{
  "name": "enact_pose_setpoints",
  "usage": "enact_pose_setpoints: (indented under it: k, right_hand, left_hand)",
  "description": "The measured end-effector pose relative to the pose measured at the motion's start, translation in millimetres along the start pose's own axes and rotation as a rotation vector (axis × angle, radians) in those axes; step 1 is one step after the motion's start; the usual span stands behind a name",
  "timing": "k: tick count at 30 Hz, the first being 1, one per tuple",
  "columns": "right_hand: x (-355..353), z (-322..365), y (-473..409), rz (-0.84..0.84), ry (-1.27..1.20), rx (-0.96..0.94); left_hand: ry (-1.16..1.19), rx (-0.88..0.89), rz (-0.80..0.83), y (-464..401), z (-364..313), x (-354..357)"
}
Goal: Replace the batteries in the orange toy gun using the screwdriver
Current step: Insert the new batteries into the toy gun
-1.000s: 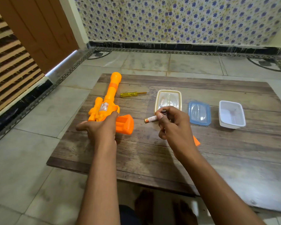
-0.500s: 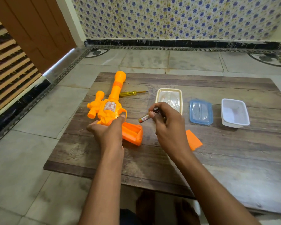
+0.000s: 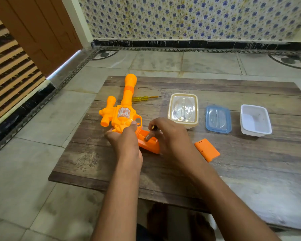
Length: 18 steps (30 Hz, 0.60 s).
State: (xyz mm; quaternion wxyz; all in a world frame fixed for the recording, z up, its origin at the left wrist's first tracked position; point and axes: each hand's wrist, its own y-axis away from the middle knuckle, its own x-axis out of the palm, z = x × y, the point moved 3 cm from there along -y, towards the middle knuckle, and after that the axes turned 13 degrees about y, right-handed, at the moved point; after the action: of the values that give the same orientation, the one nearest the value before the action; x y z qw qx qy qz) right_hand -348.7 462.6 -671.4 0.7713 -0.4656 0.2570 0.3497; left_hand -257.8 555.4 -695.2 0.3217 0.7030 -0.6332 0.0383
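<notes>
The low wooden bench (image 3: 215,180) carries everything, and the biggest thing on it is the orange toy gun (image 3: 123,112), lying on its side toward the left. Its barrel points away from the person, toward the tiled wall; its grip end is nearest them, with the open battery bay (image 3: 149,141) facing up and to the right.

To the right of the gun sit a cream tub (image 3: 183,109), a blue lid (image 3: 218,119) and a white tray (image 3: 255,120), in a row and apart from one another. The loose orange battery cover (image 3: 207,150) lies flat on the bench just right of the right wrist. The yellow screwdriver (image 3: 144,98) rests behind the barrel, untouched.

The left hand (image 3: 124,138) wraps the gun's body just above the grip, fingers curled round it, pinning it down. The right hand (image 3: 167,134) is nearer the bay and pinches a battery (image 3: 150,134) between thumb and fingertips.

That battery is the crux. It is tilted, its lower end already at the mouth of the bay, its upper end hidden under the fingers. The bay's long axis looks to run along the grip, slanting down and right; I judge the battery must be laid over to match that line before it will seat. Which terminal leads I cannot tell.
</notes>
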Motion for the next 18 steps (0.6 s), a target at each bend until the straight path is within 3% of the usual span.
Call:
enact_pose_setpoints:
  k: [18]
  right_hand:
    - [-11.6, 3.5, 0.2, -0.021, 0.031, 0.006]
  left_hand:
    - [0.147, -0.112, 0.013, 2.3, -0.6, 5.3]
